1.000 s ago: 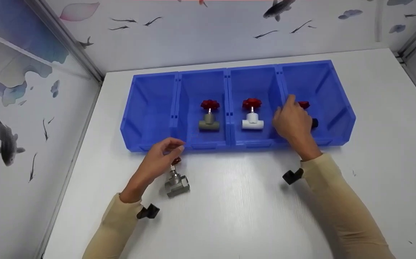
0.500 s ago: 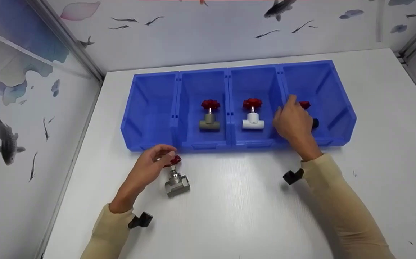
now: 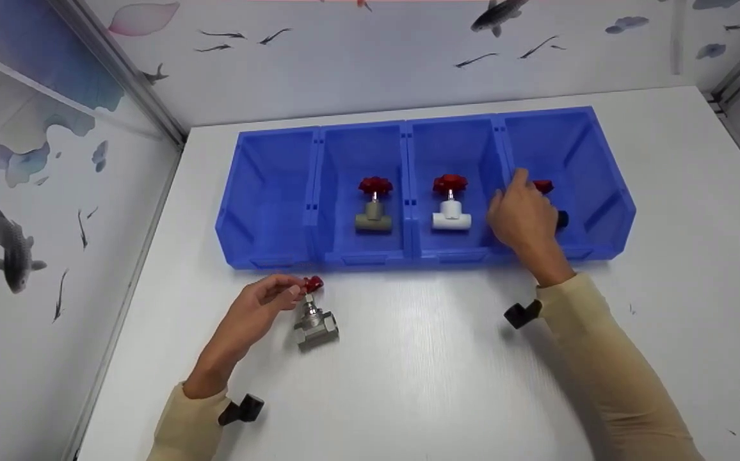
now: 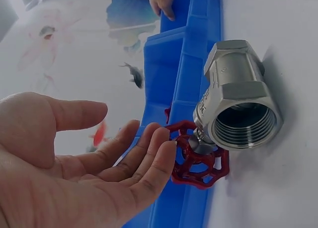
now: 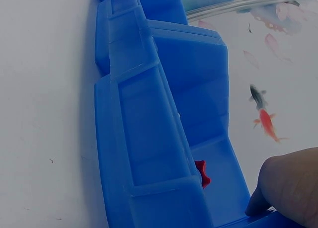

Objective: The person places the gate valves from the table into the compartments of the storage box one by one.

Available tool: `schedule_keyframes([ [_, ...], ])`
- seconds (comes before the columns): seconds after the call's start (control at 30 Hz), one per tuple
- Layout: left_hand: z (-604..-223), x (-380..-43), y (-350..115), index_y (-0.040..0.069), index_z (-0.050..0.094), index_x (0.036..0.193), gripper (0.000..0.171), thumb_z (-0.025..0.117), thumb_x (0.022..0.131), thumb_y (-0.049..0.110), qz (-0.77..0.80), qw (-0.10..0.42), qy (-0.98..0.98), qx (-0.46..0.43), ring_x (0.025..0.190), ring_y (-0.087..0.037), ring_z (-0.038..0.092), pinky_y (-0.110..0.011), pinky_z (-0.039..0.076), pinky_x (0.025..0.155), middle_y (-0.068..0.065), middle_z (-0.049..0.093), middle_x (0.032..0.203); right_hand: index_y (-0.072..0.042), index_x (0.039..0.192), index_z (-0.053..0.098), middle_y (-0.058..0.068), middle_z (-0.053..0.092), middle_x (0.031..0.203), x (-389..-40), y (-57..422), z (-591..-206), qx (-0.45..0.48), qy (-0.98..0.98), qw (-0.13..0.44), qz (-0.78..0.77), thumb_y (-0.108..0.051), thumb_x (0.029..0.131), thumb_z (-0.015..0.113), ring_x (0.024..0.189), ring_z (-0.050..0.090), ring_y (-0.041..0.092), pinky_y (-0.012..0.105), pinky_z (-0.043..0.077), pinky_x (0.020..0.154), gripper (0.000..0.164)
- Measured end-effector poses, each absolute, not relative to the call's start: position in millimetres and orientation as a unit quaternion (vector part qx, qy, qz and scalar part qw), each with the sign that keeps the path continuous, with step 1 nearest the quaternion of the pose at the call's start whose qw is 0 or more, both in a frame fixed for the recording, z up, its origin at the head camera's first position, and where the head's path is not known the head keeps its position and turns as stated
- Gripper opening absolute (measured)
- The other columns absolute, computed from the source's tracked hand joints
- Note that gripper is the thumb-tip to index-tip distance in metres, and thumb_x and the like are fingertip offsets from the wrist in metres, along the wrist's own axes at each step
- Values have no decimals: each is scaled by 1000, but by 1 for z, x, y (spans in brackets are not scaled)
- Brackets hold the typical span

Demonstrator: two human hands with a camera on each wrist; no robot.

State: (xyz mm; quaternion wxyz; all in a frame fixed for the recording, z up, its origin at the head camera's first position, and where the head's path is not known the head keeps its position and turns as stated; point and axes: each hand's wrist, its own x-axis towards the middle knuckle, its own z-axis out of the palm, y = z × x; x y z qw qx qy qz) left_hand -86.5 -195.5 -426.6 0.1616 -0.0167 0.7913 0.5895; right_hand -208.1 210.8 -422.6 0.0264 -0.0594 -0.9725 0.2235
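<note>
A metal valve (image 3: 316, 328) with a red handwheel (image 3: 312, 284) lies on the table in front of the blue bins. My left hand (image 3: 251, 315) is beside the handwheel, fingers loosely bent and thumb apart, holding nothing. In the left wrist view its fingertips (image 4: 166, 143) overlap the handwheel's edge; whether they touch it is unclear. My right hand (image 3: 523, 214) grips the divider (image 3: 504, 150) between the two rightmost blue bins, thumb to the left. Behind that hand, a valve with a red handwheel (image 3: 543, 186) and a black end (image 3: 562, 219) is partly hidden.
The blue bins (image 3: 363, 261) stand in a row toward the back of the white table (image 3: 421, 365). An olive-grey valve (image 3: 373, 216) sits in the second bin, a white valve (image 3: 451, 216) in the third. Printed panels (image 3: 370, 64) rise behind and at the left.
My left hand has drawn back from the front edge of the bins, leftward and toward me, uncovering more of the red handwheel. The right hand and the valves have stayed put.
</note>
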Motion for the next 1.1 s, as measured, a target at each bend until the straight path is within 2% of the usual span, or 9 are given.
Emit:
schedule_keyframes([
  [0.23,-436,-79,-199,-3,62,124,30,57,101,16,600,175,780,-35,113,-29,62,-45,46,102,-18,65,123,9,134,36,32,61,103,-208,211,-424,-58,-971,41,227,-24,102,42,86,63,51,62,49,69,47],
  [0.47,-443,-76,-202,1,64,124,31,57,101,20,584,185,788,-59,112,-25,62,-42,45,102,-12,66,121,11,126,41,30,60,87,-208,210,-427,-46,-971,73,224,-23,100,44,75,63,51,62,49,61,43],
  [0.83,-450,-77,-203,-2,66,120,28,53,102,14,580,187,789,-78,107,-25,66,-40,49,97,-12,69,114,11,129,39,30,61,91,-208,211,-425,-46,-971,64,227,-22,101,44,78,63,50,62,49,64,44],
  [1.1,-452,-78,-204,-6,61,124,34,55,102,19,588,216,775,-87,107,-24,67,-40,50,98,-15,68,118,11,131,38,31,61,97,-208,211,-425,-51,-971,57,228,-23,101,44,82,63,51,63,49,68,46],
])
